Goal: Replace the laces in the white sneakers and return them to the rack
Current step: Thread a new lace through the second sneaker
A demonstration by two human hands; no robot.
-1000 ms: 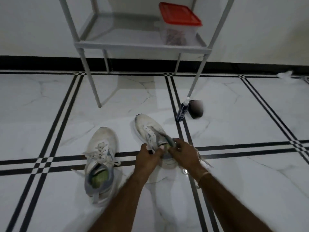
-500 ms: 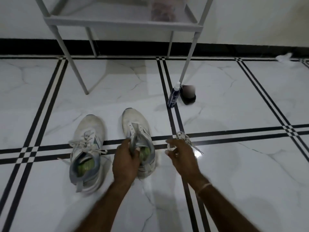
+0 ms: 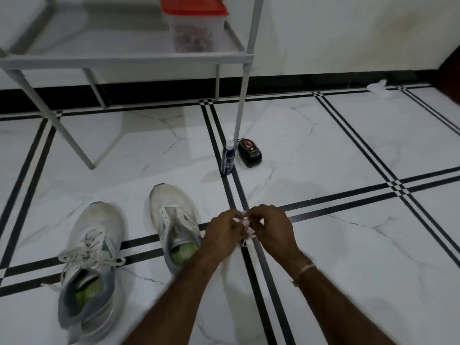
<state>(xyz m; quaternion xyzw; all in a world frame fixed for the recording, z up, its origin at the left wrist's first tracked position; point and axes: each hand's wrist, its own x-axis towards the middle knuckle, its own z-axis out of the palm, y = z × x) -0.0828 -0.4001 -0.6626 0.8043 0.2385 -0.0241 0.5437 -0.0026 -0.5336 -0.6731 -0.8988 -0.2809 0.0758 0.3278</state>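
No text readable: blue bottle has a small pale label mark, black case a red ring emblem above white lines, laced sneaker a greenish side mark, all too small or blurred to make out letters.

Marble floor, black stripes
Laced sneaker and unlaced sneaker near left; bottle, black case beside rack leg

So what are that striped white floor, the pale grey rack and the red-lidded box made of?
The white floor with black stripes looks like polished marble or marble-look tile: grey veins, glossy reflections. The pale grey rack seems painted metal tubing: thin straight legs, even matte coat. The clear box with the red lid looks plastic: see-through walls, opaque lid.
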